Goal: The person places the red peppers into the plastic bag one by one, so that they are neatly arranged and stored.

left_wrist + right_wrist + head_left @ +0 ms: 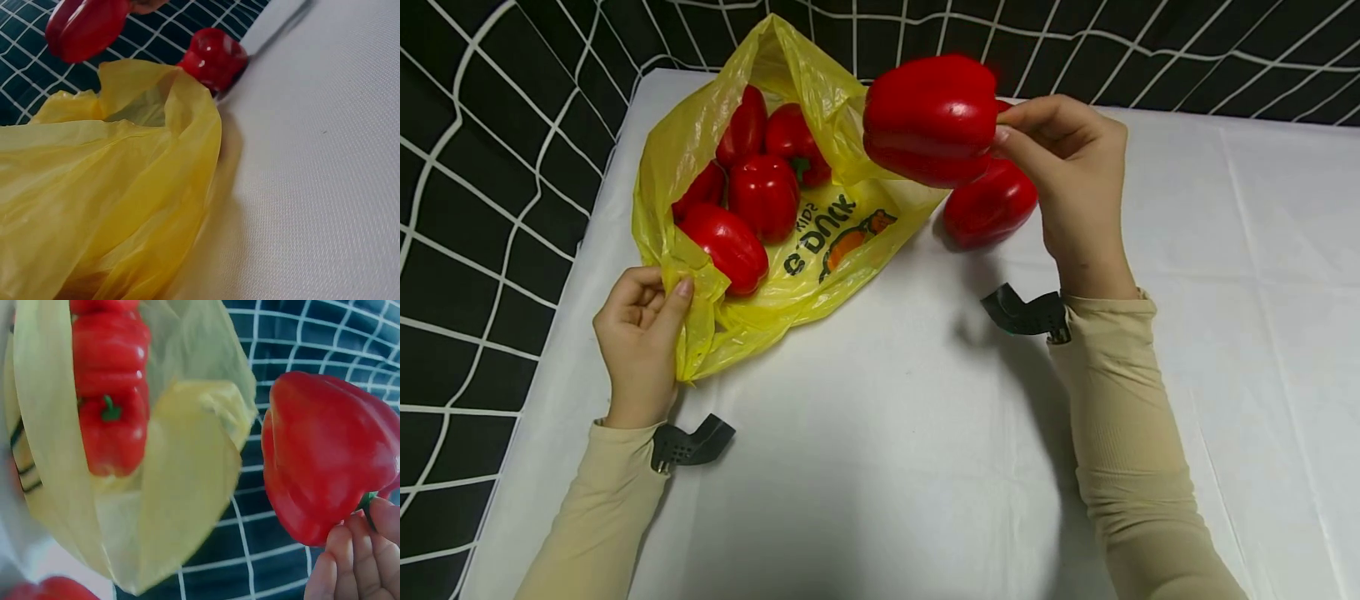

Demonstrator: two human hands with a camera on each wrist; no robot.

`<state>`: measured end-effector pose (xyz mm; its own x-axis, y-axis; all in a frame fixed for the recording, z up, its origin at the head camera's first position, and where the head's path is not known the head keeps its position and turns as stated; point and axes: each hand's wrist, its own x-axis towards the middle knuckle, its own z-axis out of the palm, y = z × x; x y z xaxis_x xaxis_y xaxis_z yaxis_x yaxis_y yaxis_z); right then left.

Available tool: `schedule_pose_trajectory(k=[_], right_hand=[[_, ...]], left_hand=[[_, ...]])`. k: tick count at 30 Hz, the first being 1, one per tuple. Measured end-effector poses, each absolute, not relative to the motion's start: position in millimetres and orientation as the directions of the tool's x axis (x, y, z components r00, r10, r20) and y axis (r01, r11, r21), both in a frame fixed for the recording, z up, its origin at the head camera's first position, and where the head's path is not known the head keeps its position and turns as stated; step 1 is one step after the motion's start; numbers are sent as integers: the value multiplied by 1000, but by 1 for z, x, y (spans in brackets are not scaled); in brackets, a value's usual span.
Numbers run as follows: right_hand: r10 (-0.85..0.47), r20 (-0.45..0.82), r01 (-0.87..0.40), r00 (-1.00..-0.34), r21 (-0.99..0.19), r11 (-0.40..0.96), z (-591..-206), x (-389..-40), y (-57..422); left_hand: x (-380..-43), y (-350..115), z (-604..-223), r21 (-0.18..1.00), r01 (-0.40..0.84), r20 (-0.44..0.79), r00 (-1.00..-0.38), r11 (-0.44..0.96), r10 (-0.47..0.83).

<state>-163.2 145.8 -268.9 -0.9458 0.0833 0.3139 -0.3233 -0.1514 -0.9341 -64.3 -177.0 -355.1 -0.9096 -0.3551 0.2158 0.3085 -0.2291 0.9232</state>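
At the right edge of the thin yellow plastic bag [658,177]

My right hand [1075,171] pinches the blocky, glossy red bell pepper [928,121], fingers clamped at its green stem [366,502]; its long axis points left, bagward. My left hand [643,329] grips the bag's edge.

The right fingers [342,549] partly hide the stem [365,502] of the held pepper [325,459]; beyond the left fingers [640,286], the yellow bag [835,212] covers part of another pepper [706,190].

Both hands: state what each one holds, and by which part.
The right hand pinches a red pepper by its green stem; the left hand grips the yellow bag by its edge.
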Motion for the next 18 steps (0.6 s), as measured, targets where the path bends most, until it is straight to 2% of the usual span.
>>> schedule_pose_trajectory(k=[7,12,18], right_hand=[[-33,284,-278,-958,-953,-122,-277,-159,128],[-135,234,-233,-963,-972,-21,-284,-154,115],[-208,203,-214,-957,-976,34,-292,-152,107]], left_hand=[[-65,-177,-356,921,308,213,-911,-237,-354],[-65,-177,-356,918,309,211,-911,-247,-354],[-65,-178,-357,914,309,208,-913,-264,-352]])
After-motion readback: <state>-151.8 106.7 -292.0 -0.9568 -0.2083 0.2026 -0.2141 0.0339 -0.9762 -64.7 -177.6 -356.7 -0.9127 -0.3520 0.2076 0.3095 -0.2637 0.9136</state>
